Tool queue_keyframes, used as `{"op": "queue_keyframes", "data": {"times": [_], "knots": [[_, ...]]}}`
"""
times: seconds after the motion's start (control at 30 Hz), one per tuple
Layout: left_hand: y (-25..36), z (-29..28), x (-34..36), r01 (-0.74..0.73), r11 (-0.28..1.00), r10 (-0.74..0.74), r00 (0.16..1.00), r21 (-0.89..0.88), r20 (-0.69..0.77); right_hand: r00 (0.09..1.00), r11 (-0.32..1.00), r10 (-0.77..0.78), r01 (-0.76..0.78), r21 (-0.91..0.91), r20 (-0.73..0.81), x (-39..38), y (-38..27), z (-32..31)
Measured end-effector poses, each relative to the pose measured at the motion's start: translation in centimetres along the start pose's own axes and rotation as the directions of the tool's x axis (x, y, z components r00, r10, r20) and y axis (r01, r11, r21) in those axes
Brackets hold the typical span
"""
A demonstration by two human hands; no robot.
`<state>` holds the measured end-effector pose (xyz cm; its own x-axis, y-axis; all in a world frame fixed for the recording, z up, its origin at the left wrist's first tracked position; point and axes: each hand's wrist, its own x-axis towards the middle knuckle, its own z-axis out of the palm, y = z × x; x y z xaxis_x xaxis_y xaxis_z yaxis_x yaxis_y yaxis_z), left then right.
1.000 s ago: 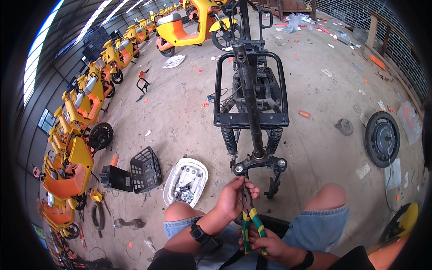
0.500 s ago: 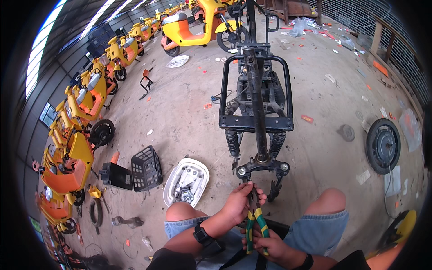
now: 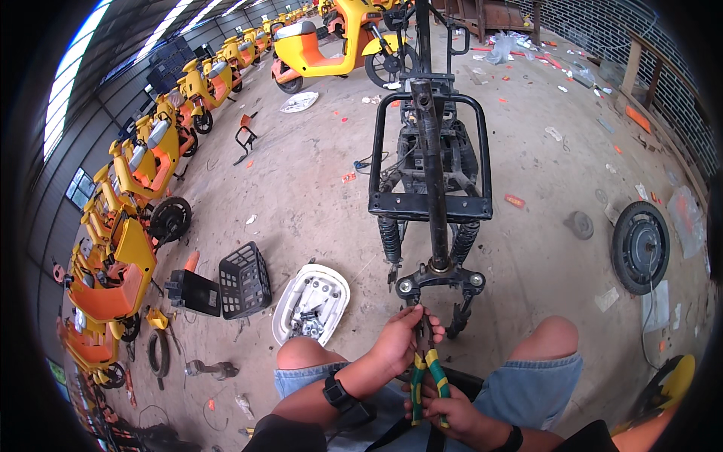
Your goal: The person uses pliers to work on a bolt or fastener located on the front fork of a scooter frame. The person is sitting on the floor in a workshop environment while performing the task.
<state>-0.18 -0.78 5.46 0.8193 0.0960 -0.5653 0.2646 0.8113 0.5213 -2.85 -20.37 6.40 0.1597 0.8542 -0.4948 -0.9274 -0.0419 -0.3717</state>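
My right hand (image 3: 463,416) grips pliers (image 3: 435,368) with green and yellow handles, held slightly apart in front of my lap. My left hand (image 3: 398,340) is closed in a pinch beside the pliers' dark jaws; what its fingers hold there is too small and hidden to name. Just beyond both hands stands a stripped black scooter frame (image 3: 431,173). Its steering tube rises from a fork clamp (image 3: 440,282) with two bolts, and a squared front rack (image 3: 429,206) surrounds the tube.
A white tray (image 3: 340,290) of metal parts sits left of my knee, beside a black basket (image 3: 245,280). At right lies a wheel (image 3: 640,247) with a cable. Yellow scooters (image 3: 120,256) line the left; another (image 3: 331,45) stands at the back. Litter dots the floor.
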Motion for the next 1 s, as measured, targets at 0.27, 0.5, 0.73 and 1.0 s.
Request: {"op": "queue_keyframes", "data": {"times": [0.27, 0.5, 0.73, 1.0], "knots": [[-0.3, -0.2, 0.4, 0.004, 0.999, -0.004, 1.000, -0.049, 0.012, 0.995, 0.992, -0.093, 0.090, 0.094, 0.025, 0.1, 0.3, -0.5], [-0.4, -0.2, 0.5, 0.032, 0.999, -0.033, 0.999, -0.044, -0.021, 0.998, 0.998, -0.057, 0.057, 0.037, 0.015, 0.5, 0.7, -1.6], [-0.2, 0.3, -0.1, 0.020, 0.998, -0.024, 0.997, -0.053, -0.070, 0.999, 0.998, -0.053, 0.053, 0.023, 0.001, 0.4, 0.4, -0.9], [-0.5, 0.2, -0.3, -0.057, 0.997, 0.055, 0.998, -0.053, -0.034, 0.997, 0.990, -0.068, 0.064, 0.124, 0.024, 0.6, 0.5, -0.8]]}}
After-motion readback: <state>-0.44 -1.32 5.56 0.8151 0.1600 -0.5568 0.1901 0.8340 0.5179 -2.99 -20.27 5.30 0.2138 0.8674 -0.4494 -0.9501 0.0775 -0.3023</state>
